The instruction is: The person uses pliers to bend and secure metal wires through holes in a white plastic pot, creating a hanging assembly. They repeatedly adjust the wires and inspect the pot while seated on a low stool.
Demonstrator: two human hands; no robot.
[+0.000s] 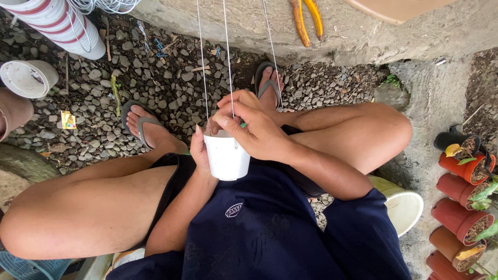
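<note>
Grey gravel ground (171,83); rough concrete ledge (358,31) along top; cement path (438,103) at right; row of terracotta pots (461,218) beside it; daylight, outdoors.

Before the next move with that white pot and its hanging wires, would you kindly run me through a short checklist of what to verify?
1. White pot supported: the left hand cups its side from behind. Ok.
2. Right hand on the rim: fingers lie over the top edge where the wires meet it. Ok.
3. Wires free: three thin strands run up from the pot out of view, not crossed as far as can be seen. Ok.
4. Wire fixing at the rim: hidden under the right hand. Cannot tell.
5. Pot upright: slightly tilted. Not ok.
6. Pliers within reach: they lie on the concrete ledge beyond the feet. Cannot tell.
</note>
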